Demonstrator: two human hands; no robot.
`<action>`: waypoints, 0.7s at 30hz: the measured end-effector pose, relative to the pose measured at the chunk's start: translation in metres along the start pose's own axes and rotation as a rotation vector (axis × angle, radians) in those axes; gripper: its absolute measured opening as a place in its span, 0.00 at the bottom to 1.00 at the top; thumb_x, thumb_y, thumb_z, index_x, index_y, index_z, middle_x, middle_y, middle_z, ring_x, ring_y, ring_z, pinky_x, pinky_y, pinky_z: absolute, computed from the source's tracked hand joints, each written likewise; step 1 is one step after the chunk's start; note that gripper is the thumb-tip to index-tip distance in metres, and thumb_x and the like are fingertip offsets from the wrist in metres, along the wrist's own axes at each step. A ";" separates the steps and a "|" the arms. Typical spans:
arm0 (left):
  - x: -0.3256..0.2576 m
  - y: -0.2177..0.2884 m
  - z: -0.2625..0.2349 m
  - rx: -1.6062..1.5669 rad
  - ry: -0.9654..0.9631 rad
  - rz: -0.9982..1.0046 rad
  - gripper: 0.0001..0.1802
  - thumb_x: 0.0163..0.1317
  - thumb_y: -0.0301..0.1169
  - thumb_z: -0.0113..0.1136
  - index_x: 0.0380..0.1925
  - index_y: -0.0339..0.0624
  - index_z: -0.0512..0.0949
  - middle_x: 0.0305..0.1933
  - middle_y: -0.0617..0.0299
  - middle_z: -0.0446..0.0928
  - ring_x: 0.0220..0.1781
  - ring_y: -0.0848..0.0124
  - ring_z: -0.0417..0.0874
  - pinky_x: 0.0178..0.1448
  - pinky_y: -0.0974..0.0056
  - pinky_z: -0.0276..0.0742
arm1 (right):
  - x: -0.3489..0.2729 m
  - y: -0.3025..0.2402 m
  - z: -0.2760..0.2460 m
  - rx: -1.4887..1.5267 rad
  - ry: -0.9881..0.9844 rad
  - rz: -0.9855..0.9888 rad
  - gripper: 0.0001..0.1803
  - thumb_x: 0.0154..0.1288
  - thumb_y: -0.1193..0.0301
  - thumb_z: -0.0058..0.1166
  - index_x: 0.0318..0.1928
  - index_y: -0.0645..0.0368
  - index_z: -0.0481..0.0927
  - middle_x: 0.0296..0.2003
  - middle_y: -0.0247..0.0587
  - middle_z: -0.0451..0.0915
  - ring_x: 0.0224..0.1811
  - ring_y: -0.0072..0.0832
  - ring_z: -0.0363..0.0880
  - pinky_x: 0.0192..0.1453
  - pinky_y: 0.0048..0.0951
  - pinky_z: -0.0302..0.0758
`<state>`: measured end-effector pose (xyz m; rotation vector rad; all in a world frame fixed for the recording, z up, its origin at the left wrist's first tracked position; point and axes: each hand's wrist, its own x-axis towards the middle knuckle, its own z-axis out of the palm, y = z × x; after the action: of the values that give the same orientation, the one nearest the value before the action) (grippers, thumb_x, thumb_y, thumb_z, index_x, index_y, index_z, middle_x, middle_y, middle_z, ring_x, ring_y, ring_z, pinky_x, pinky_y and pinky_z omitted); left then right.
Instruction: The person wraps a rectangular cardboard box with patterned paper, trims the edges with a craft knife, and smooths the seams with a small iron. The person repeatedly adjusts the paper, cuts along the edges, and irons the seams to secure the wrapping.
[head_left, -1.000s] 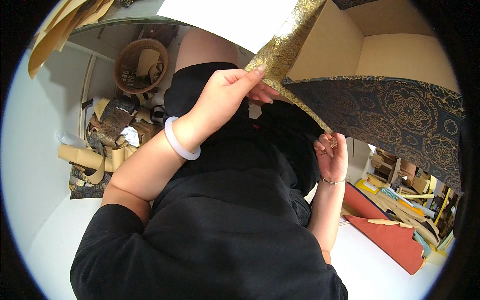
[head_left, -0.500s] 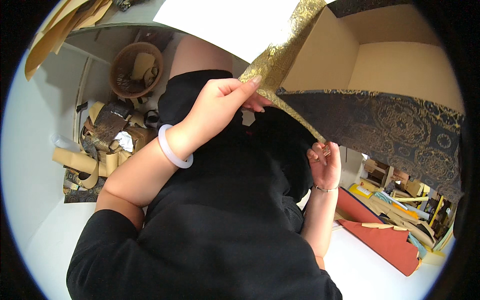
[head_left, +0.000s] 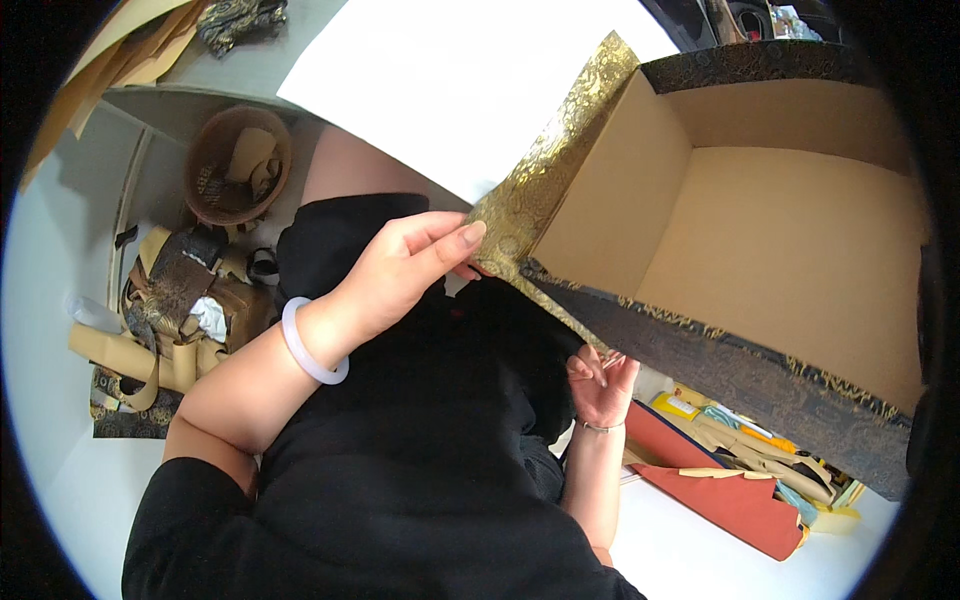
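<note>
Hands on open box, right half of frame.
Left hand (head_left: 405, 275), centre, pinches gold brocade flap (head_left: 545, 185) at the corner of the box (head_left: 760, 250). Right hand (head_left: 600, 385), below the dark patterned wall, fingers curled loosely against its lower edge. White sheet (head_left: 450, 80) upper centre; basket (head_left: 237, 165) upper left.

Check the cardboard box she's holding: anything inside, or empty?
Empty. The box opens toward the camera, and only bare tan floor and walls show inside. The left hand pinches its gold brocade flap.
</note>
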<state>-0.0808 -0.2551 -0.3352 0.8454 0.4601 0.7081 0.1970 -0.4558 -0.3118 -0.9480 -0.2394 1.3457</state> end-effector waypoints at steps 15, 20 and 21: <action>-0.004 0.038 0.004 0.959 0.276 0.562 0.19 0.47 0.32 0.81 0.23 0.42 0.74 0.22 0.61 0.69 0.23 0.67 0.74 0.31 0.66 0.73 | -0.009 -0.074 -0.012 -1.024 0.677 -0.756 0.13 0.79 0.60 0.48 0.52 0.54 0.78 0.34 0.32 0.78 0.31 0.19 0.72 0.32 0.22 0.66; -0.006 0.057 0.030 1.009 0.119 0.832 0.30 0.48 0.35 0.80 0.51 0.39 0.81 0.48 0.58 0.80 0.46 0.61 0.82 0.50 0.59 0.76 | 0.046 -0.127 -0.051 -1.582 0.587 -0.852 0.14 0.79 0.62 0.49 0.55 0.56 0.76 0.39 0.35 0.79 0.37 0.22 0.73 0.40 0.25 0.68; -0.003 0.059 0.036 1.044 0.066 0.810 0.28 0.50 0.34 0.79 0.51 0.39 0.81 0.49 0.58 0.80 0.47 0.61 0.82 0.51 0.58 0.76 | 0.055 -0.132 -0.056 -1.645 0.565 -0.847 0.14 0.79 0.62 0.49 0.56 0.56 0.76 0.40 0.36 0.79 0.38 0.22 0.74 0.42 0.25 0.68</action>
<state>-0.0829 -0.2490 -0.2666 2.0591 0.5449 1.2603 0.3422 -0.4224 -0.2750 -2.1364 -1.2267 -0.2074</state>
